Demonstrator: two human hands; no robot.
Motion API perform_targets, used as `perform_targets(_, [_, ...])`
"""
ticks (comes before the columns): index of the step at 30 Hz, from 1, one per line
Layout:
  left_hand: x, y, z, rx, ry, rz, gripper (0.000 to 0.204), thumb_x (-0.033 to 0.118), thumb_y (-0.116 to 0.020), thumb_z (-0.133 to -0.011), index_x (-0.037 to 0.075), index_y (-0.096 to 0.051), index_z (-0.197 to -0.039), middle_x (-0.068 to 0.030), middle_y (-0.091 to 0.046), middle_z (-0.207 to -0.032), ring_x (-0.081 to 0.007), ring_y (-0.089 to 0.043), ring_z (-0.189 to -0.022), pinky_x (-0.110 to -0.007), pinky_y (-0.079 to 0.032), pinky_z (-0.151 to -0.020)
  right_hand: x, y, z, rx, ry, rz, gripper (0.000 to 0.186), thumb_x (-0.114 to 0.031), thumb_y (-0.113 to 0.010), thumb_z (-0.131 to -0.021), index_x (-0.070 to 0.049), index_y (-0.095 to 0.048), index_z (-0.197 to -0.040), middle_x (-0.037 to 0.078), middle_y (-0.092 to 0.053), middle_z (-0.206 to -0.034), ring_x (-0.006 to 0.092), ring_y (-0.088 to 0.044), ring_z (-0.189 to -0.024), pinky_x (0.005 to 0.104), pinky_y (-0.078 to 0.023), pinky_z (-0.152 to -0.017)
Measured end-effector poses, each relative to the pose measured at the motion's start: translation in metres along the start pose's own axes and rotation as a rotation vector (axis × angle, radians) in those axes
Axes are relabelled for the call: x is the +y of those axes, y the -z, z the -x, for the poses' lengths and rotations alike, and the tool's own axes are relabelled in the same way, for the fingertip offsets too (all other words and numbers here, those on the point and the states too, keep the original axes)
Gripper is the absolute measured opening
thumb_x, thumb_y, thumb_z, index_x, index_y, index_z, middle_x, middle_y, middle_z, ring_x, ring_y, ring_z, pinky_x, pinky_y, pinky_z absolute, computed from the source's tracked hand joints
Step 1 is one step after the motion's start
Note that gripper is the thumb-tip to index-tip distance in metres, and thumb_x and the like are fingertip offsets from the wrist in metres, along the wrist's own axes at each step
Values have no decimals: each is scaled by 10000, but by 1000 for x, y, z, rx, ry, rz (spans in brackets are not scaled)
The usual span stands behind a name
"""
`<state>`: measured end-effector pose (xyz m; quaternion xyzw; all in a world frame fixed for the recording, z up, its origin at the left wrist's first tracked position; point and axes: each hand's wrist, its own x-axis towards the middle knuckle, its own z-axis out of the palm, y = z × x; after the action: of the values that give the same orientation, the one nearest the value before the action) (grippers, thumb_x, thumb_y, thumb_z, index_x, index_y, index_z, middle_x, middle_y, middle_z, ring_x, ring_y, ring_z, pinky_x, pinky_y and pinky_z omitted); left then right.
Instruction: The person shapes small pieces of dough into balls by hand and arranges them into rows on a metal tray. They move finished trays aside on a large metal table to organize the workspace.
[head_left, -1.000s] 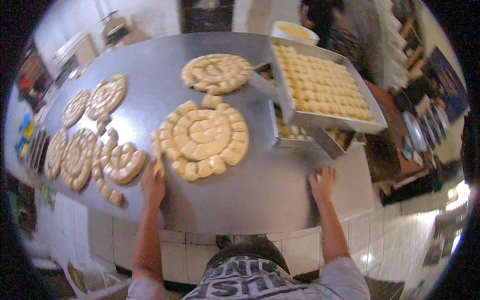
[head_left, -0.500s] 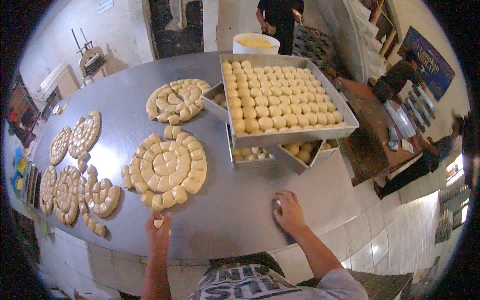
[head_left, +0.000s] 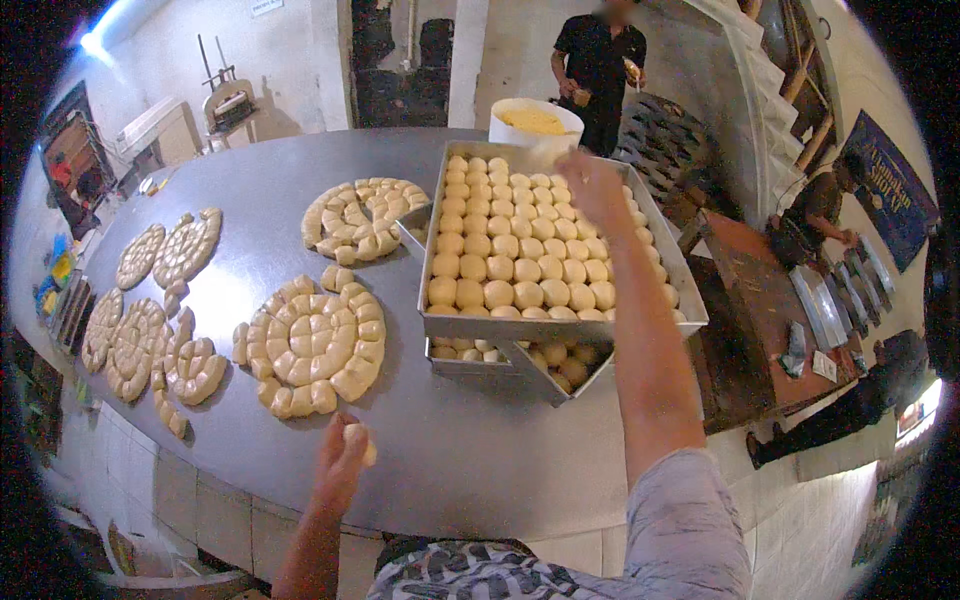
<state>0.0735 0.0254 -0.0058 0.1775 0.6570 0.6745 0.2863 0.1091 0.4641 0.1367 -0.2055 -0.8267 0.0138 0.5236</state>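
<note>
My left hand (head_left: 340,470) is closed around a pale dough piece (head_left: 364,446) above the near part of the metal table, just below a large ring of cut dough (head_left: 316,343). My right arm stretches over the big metal tray (head_left: 560,328), which holds rows of round dough balls (head_left: 500,268). At the tray's far side, my right hand (head_left: 594,188) is smeared by motion. A pale blur shows by its fingertips, and I cannot make out whether it is held. Just beyond stands a white tub (head_left: 508,128) with yellow crumbly stuff (head_left: 532,121).
More cut dough rounds (head_left: 364,217) lie on the metal table (head_left: 420,460), several at the left. Under the big tray, smaller trays (head_left: 556,370) of dough balls jut out. One person (head_left: 600,75) stands behind the tub; others are by a brown table (head_left: 752,258) at right.
My right hand has lifted off the table and reached forward over the tray to its far side. My left hand still holds dough, a little right of before. The view has tilted up somewhat.
</note>
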Motion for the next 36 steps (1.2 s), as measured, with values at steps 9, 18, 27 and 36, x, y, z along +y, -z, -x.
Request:
perform_targets(9, [-22,30,31,-383,249,437,464,348,-429,-929,4,-454,-1239,-105,-520,-1196,-213,-502,-1093,-338,-422,-915,-240,29,251,-1166,-129,-1035,362,-149,-524,-872,-14,-489,-1206,112,-572,-1143,202,-548,-1044,322,-423,-897])
perform_targets(18, [-68,360,37,1080,-190,-1239,386,225,-608,-801,92,-549,-1158,-187,-532,-1100,-328,-516,-979,-416,-402,-859,-230,67,334,-873,184,215,419,-192,-558,-796,-10,-492,-1167,188,-488,-1204,382,-332,-1198,429,-237,-1015])
perform_targets(27, [-66,406,-13,821,-152,-1060,181,73,-506,-783,4,-577,-934,-177,-586,-853,-384,-548,-835,-441,-436,-729,-202,75,370,-930,-194,271,417,-286,-584,-796,-10,-496,-1095,202,-500,-1122,390,-425,-1074,502,-291,-974])
perform_targets(36, [-41,255,33,170,0,-105,103,33,-534,-814,83,-466,-874,10,-470,-813,-78,-444,-745,-245,-392,-660,-180,31,354,-510,-187,62,183,-158,-637,-709,-47,-545,-822,148,-554,-822,333,-505,-811,419,-383,-759])
